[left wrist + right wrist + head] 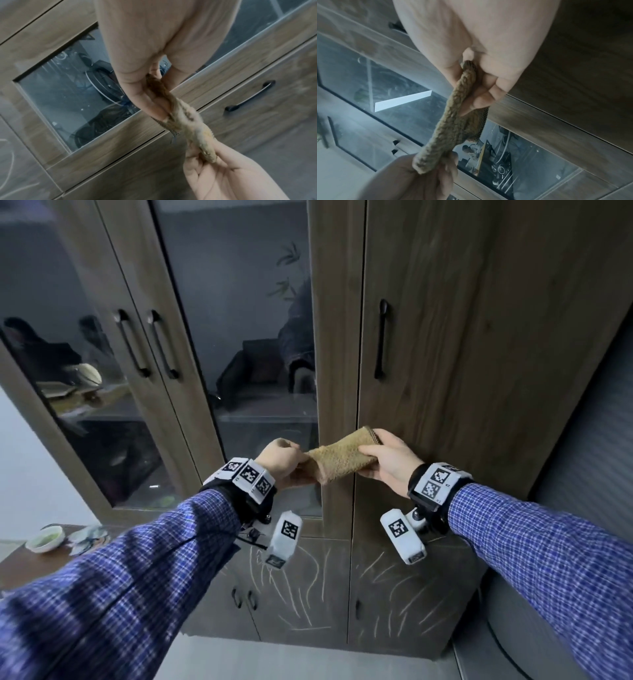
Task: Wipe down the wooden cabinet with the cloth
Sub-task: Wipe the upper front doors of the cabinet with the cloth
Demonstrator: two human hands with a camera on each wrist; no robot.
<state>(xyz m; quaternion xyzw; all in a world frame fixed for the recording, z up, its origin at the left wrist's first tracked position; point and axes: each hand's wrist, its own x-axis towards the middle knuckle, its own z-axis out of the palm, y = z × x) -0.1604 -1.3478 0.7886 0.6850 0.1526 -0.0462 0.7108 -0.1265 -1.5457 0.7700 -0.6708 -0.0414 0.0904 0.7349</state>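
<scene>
Both hands hold the cloth (342, 458) in the air, in front of the wooden cabinet (479, 371) and not touching it. Left hand (282, 462): fingers curled, pinching one end. Right hand (388, 462): thumb and fingers closed round the other end. The cloth is folded or bunched into a band between them; the wrist views show it rope-like, possibly twisted.

Risks, as judged:
- Cloth is slack fabric held only at its ends. If one hand lets go before the other has a full grip, it is likely to drop to the floor.
- Wiped while bunched, it would meet the wood on a narrow strip and leave the pale scribble marks (301, 587) on the lower doors only part cleaned.
- A wide sweep could snag on the black handle (381, 338) of the solid door.

Containers: a small white bowl (45, 538) stands on a low bench (30, 563) at far left, with something green in it, not identifiable. Behind the glass doors (236, 337), shelf contents are lost in reflections.
</scene>
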